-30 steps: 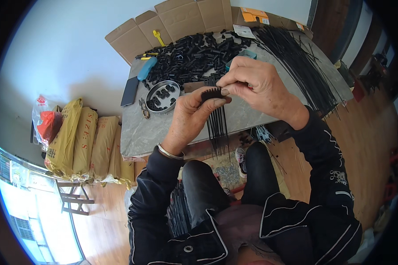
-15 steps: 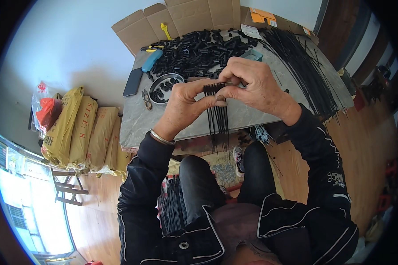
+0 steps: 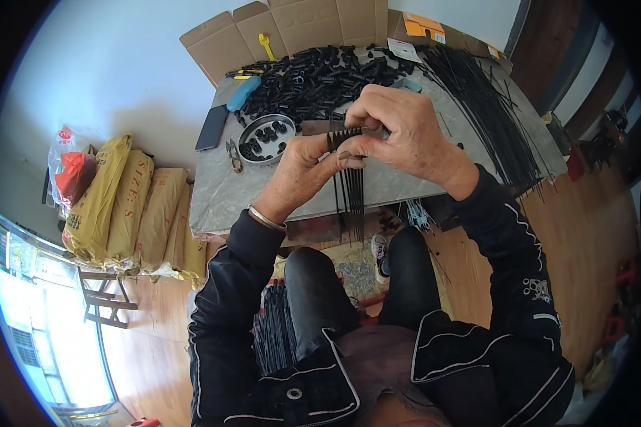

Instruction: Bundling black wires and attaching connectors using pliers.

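Observation:
Above the table's near edge, my left hand (image 3: 299, 171) is closed around the top of a bunch of thin black rods (image 3: 348, 192). Their dark ribbed upper ends (image 3: 343, 136) form a row between its thumb and fingers, and the rods hang straight down. My right hand (image 3: 409, 135) is pinched closed against the row's right end, its thumb close to the left thumb. A small dark thing with a thin shaft shows partly between the right fingers; its kind is hidden.
A heap of small black tubular parts (image 3: 313, 85) covers the table's back. A round metal dish (image 3: 262, 162) holds more black pieces, with pliers (image 3: 233, 156) and a dark phone (image 3: 212, 128) beside it. Long black rods (image 3: 488, 114) lie right. Another bundle (image 3: 276, 327) stands by my leg.
My right hand has shifted slightly up and left, its fingers curled further over the row's end. The ribbed ends tilt a little more. My left hand keeps its hold on the rods.

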`<move>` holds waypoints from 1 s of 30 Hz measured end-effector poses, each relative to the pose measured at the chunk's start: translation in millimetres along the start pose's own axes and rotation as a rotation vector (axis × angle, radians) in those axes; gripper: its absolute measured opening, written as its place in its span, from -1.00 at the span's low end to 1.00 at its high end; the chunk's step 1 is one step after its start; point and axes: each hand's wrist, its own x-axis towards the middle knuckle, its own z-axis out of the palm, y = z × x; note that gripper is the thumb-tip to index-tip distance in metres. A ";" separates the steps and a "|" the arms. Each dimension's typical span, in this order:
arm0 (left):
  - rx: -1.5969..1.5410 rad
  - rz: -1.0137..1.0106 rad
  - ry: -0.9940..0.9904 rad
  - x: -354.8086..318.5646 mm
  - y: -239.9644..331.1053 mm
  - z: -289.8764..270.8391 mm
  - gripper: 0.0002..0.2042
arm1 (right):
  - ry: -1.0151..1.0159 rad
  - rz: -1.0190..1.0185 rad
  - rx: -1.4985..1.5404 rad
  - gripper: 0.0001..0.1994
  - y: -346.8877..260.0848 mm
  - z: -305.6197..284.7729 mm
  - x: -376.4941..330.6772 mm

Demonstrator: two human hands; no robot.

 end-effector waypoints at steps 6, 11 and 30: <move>0.049 0.015 -0.014 1.4 0.3 -4.4 -0.73 | -0.068 0.055 -0.004 -0.73 1.4 -2.9 2.1; 0.063 0.054 -0.022 2.2 -0.5 -2.9 -0.71 | -0.078 0.118 0.069 -0.73 1.6 -0.2 1.0; 0.055 0.044 -0.038 4.5 -15.7 -2.9 -0.77 | -0.048 0.092 0.036 -0.76 -3.3 8.9 5.9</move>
